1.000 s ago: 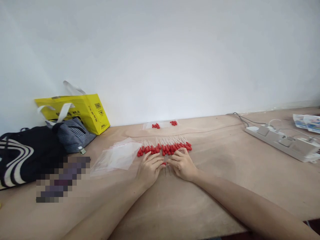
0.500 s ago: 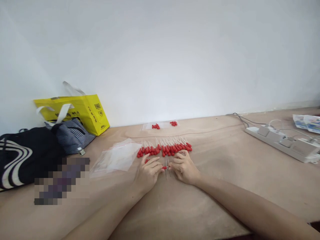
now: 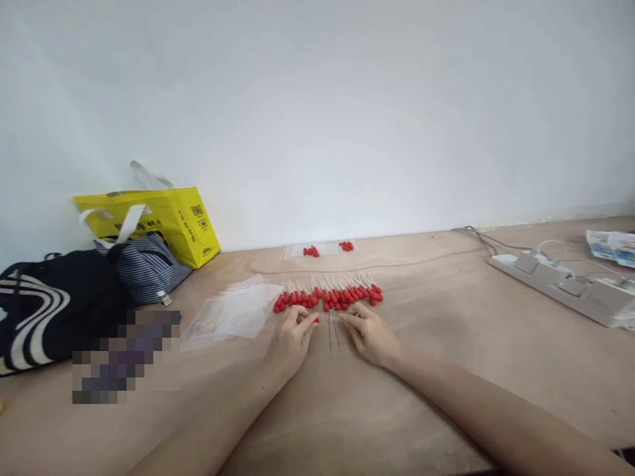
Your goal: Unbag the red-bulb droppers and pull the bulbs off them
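My left hand (image 3: pixel 296 336) is closed, with thumb and fingertips pinched on a small red rubber bulb (image 3: pixel 316 320). Across from it, my right hand (image 3: pixel 371 336) reaches in from the right, its fingertips closed at the upper end of clear glass dropper tubes (image 3: pixel 332 336); the exact grip is too small to see clearly. The tubes point towards me on the table between both hands. Just beyond my fingers, finished-looking droppers (image 3: pixel 342 293) lie in a row, red bulbs nearest me and pale tips pointing away.
Clear plastic bags (image 3: pixel 243 307) lie left of the droppers. Loose red bulbs (image 3: pixel 311 251) rest on another bag near the wall. A yellow bag (image 3: pixel 193 231), a striped pouch (image 3: pixel 149 268) and a black bag (image 3: pixel 74 297) crowd the left. A power strip (image 3: pixel 550 287) with plugs stands right.
My hands have moved apart. The left has drawn back left with a red bulb, away from the glass tubes where both hands met. The camera view has shifted slightly.
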